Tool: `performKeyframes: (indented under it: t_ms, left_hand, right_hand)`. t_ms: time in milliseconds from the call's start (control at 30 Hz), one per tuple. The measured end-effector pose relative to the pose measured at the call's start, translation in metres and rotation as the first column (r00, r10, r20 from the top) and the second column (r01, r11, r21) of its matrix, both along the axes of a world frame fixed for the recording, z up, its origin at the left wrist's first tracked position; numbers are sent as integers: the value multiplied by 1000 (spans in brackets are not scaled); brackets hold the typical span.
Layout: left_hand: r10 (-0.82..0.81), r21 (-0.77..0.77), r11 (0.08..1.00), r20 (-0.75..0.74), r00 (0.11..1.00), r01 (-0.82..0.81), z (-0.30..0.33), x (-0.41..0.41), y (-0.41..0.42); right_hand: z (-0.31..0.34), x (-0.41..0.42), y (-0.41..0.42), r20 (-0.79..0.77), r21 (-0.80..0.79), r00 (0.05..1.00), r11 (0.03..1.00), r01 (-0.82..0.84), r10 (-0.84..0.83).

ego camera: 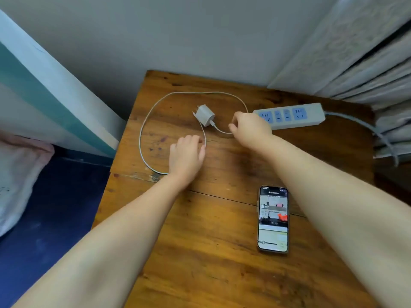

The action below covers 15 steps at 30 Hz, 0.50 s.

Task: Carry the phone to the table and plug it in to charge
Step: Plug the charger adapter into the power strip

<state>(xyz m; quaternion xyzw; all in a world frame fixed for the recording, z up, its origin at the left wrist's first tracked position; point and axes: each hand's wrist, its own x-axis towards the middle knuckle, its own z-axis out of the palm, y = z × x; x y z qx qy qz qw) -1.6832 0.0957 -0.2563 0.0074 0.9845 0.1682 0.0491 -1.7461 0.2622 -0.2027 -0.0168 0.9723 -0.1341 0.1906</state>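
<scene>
Phone [273,219] is lying face up on the surface [211,263], well behind both hands. Cable [142,134] is being pinched by right hand [250,127] fingers [232,126] beside the charger [205,115]; left hand [185,155] fingers are curling over its loop, likely to free the plug end.

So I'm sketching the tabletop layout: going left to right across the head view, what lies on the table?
Charging cable loop → left hand → charger adapter → right hand → phone → power strip, all on the wooden table.
</scene>
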Motion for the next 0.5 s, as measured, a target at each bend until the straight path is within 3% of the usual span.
performKeyframes:
  t_ms: [167,400,500]
  left_hand:
    - [72,-102,993,118,990,-60,-9,-29,7]
    - [30,-142,990,80,996,-18,-22,-26,17]
    - [52,-123,992,84,995,-41,-14,-27,14]
  right_hand:
    - [-31,-26,-41,-31,-240,997,968,68,-77]
    - [-56,-38,-56,29,-272,987,949,158,-156]
    - [-47,-40,-55,79,-393,966,883,257,-246]
